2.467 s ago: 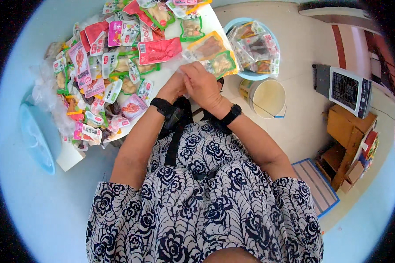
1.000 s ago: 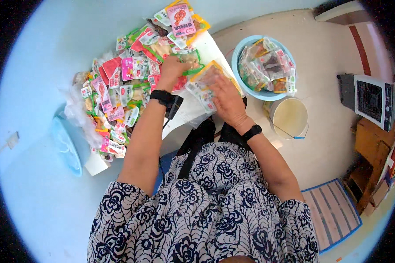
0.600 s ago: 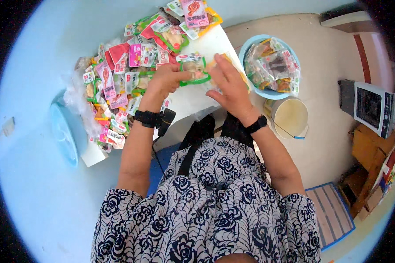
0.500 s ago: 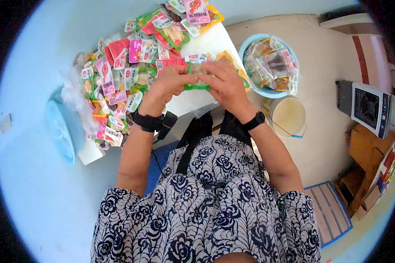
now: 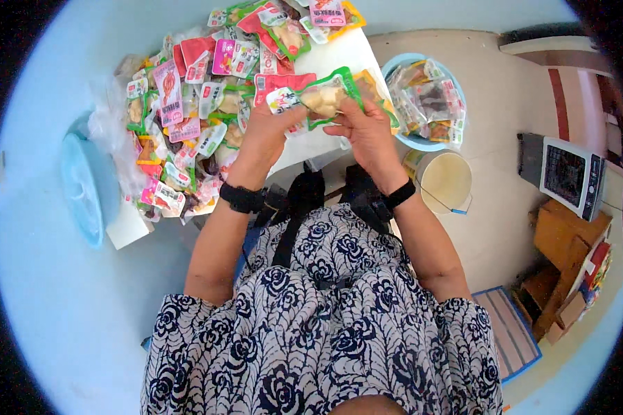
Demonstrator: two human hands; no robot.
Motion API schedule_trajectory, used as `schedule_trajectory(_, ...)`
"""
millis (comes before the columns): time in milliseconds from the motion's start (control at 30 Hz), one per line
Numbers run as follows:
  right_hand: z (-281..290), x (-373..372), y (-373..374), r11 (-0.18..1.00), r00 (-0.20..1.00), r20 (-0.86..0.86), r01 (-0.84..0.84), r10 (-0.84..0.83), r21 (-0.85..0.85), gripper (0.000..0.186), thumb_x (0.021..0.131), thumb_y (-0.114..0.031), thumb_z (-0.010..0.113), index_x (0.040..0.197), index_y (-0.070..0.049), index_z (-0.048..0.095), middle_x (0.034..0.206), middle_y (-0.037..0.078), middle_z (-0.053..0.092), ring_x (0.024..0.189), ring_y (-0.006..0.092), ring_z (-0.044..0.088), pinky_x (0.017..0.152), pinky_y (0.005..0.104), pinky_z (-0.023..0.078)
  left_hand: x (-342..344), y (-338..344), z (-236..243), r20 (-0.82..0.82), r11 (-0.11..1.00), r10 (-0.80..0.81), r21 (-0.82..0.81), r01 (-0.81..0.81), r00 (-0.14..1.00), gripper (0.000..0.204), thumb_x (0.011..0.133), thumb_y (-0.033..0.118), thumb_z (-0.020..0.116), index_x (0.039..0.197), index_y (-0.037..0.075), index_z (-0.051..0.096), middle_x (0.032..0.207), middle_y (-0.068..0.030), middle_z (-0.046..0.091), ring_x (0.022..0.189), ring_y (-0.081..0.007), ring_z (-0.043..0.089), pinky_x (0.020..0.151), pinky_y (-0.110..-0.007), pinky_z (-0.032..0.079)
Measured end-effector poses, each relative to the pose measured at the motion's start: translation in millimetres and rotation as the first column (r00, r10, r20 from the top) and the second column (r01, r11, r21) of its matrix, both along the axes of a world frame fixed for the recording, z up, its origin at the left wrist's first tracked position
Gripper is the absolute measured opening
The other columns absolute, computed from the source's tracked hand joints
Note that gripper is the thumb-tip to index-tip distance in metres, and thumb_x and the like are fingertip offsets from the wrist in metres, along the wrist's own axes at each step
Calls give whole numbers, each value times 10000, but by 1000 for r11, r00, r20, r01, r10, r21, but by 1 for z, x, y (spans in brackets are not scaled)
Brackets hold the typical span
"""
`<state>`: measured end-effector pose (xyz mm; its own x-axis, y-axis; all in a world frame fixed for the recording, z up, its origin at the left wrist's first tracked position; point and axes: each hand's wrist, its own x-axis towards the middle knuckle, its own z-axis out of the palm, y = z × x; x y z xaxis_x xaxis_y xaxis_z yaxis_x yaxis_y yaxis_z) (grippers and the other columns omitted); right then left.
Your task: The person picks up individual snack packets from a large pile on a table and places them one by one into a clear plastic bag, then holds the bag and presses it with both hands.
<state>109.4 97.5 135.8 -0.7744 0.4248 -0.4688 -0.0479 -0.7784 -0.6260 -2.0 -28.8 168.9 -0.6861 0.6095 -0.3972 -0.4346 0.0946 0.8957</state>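
Between my two hands I hold a clear vacuum-sealed food packet (image 5: 323,101) with green edges and pale pieces inside. My left hand (image 5: 270,126) pinches its white printed end. At the other end, my right hand (image 5: 368,131) grips the packet's lower corner with thumb and fingers. Just beyond my left hand lies a red packet (image 5: 284,83) on the white table. A yellow-edged packet (image 5: 375,88) rests behind my right hand, partly hidden by it. To the left, a large heap of mixed sealed packets (image 5: 187,117) covers the tabletop.
A light blue basin (image 5: 389,66) full of packets stands right of the white table (image 5: 349,54), with a cream bucket (image 5: 447,181) nearer me. Another blue basin (image 5: 83,190) is at far left. A black-and-white appliance (image 5: 567,169) stands by a wooden cabinet (image 5: 567,232).
The packet has been turned so that its pale contents and white end face up. My hands have shifted on it, and the left now holds its white end.
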Motion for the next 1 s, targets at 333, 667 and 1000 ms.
schedule_trajectory(333,-27,22,-7,95,919,394,-391,-4,915,528,683,-437,739,990,-36,584,939,129,558,893,299,579,727,408,498,-33,-92,0,39,916,399,-46,-398,916,297,769,-1,643,1059,-14,580,975,-85,652,793,-143,635,680,-274,519)
schedule_trajectory(667,-79,7,-33,-172,713,692,-672,116,721,364,758,-352,671,925,-55,544,914,126,560,790,325,597,630,424,494,10,-123,-24,-50,944,191,-265,-198,980,223,760,42,675,979,37,631,849,-9,669,659,-71,586,540,-198,423)
schedule_trajectory(1000,-71,-3,-42,-255,708,699,-661,102,706,310,782,-317,646,898,-52,535,921,148,566,764,330,613,635,418,507,18,-123,-28,-74,886,285,-360,-292,956,200,748,23,679,942,47,633,816,-18,665,623,-54,568,521,-196,414)
